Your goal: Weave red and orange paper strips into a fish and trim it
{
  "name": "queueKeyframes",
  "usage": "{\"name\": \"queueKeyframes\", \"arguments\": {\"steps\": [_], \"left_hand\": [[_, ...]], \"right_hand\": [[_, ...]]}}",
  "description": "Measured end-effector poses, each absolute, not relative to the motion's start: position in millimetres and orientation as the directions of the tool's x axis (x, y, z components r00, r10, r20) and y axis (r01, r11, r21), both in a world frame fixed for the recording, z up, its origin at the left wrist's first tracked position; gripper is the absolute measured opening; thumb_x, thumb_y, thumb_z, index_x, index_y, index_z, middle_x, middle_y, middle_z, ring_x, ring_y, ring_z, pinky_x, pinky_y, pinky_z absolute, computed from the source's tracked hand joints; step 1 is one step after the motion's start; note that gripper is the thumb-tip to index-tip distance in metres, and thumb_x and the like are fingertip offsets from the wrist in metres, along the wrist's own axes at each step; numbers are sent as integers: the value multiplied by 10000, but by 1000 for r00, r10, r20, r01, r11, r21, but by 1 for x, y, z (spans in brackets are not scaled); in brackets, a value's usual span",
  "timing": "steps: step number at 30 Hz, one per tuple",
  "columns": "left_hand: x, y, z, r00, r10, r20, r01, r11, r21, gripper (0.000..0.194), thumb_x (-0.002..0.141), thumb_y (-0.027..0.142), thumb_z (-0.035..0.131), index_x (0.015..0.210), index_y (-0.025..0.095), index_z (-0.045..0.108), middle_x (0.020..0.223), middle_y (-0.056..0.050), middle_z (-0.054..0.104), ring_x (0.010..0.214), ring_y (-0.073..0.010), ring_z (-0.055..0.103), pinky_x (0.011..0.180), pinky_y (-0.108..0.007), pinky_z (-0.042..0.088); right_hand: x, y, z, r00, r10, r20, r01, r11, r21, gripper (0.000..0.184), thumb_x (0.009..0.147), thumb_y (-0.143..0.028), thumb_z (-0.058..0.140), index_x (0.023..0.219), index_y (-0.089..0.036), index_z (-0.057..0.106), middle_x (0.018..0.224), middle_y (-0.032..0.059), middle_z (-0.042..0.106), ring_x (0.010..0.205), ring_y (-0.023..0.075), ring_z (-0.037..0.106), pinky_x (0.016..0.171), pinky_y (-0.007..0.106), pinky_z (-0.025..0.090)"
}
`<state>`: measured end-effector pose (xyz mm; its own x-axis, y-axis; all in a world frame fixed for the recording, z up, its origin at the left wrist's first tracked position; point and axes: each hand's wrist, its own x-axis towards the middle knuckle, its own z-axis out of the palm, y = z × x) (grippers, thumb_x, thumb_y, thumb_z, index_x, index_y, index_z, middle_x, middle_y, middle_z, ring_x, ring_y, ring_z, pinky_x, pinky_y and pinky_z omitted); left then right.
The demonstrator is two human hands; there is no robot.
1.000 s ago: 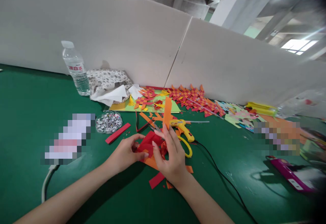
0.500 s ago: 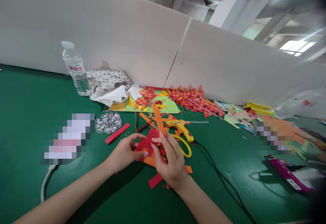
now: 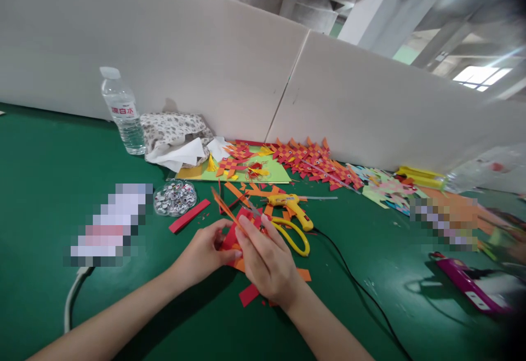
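My left hand [image 3: 211, 251] is closed on the left side of a piece woven from red and orange paper strips [image 3: 231, 238], with the thumb along its lower edge. My right hand [image 3: 267, 259] covers the right part of that piece. Its fingers are pinched on an orange paper strip [image 3: 226, 207], which points up and to the left, seen nearly edge-on. Just beyond my right hand lie yellow-handled scissors [image 3: 302, 246] and a yellow hot glue gun [image 3: 290, 206]. Much of the woven piece is hidden by my fingers.
Loose strips, such as a red paper strip [image 3: 189, 217], lie around. Behind are a pack of googly eyes [image 3: 175, 198], a water bottle [image 3: 123, 112], a tissue pack [image 3: 176, 131] and several woven paper fish [image 3: 316, 161]. A black cord [image 3: 357, 281] and purple power strip [image 3: 464, 284] are right.
My right hand has turned and tipped the orange strip from nearly upright toward the left, over the woven piece. My left hand has stayed almost in place.
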<state>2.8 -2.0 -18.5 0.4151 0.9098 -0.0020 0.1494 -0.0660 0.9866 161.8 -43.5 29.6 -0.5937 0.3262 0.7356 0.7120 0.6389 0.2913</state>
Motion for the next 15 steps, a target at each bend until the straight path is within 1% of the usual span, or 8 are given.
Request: {"name": "queueKeyframes", "arguments": {"steps": [2,4,6,8,10,12,13,15], "left_hand": [[2,-1,-19,402,915,-1,141,-61,988,346,638,240,677,962,176,576,651,25,599,612,-156,566,553,-257,432],[2,0,-17,395,919,-6,126,-47,991,321,631,222,672,932,179,570,646,31,594,613,-154,563,560,-256,433],[1,1,-11,385,923,-19,92,-18,996,297,614,204,670,888,184,560,642,38,589,609,-148,558,564,-254,434],[1,2,-4,375,926,-39,55,19,998,268,599,202,666,840,187,549,646,38,591,611,-147,564,566,-255,441],[1,2,3,368,927,-74,28,69,997,251,592,200,662,815,189,547,648,33,602,616,-152,580,568,-258,453],[2,2,7,368,920,-139,-2,150,989,254,584,186,666,813,189,555,635,31,614,610,-153,592,566,-258,466],[2,2,9,368,912,-179,-28,204,979,266,573,174,674,812,187,557,618,34,616,599,-151,595,561,-254,470],[3,3,10,379,890,-253,-93,309,947,312,548,152,698,823,182,555,581,45,613,573,-143,602,543,-240,475]], "right_hand": [[161,-45,33,-611,328,720,704,641,305,366,867,-63,449,1228,-43,505,1185,159,612,1096,183,583,1078,402,366],[160,-45,35,-608,326,723,702,646,299,356,862,-55,452,1211,-46,519,1176,157,617,1086,182,588,1080,399,362],[159,-46,36,-610,318,726,684,674,279,360,858,-55,466,1215,-41,514,1167,159,621,1092,195,584,1052,392,403],[159,-46,37,-613,326,719,646,731,220,376,862,-60,468,1236,-41,495,1157,158,625,1094,207,581,991,363,468],[159,-47,38,-618,351,703,593,795,125,408,880,-65,433,1287,-35,442,1150,167,627,1055,207,603,898,324,529],[158,-48,36,-625,372,686,550,834,48,472,890,-58,407,1357,-29,344,1162,181,618,1016,203,622,825,304,559],[158,-49,34,-623,380,684,546,837,33,515,884,-50,419,1384,-31,296,1175,183,610,1021,204,620,813,299,564],[157,-50,29,-585,406,702,580,814,13,609,851,-24,478,1413,-57,245,1212,172,588,1078,213,591,842,298,559]]}}
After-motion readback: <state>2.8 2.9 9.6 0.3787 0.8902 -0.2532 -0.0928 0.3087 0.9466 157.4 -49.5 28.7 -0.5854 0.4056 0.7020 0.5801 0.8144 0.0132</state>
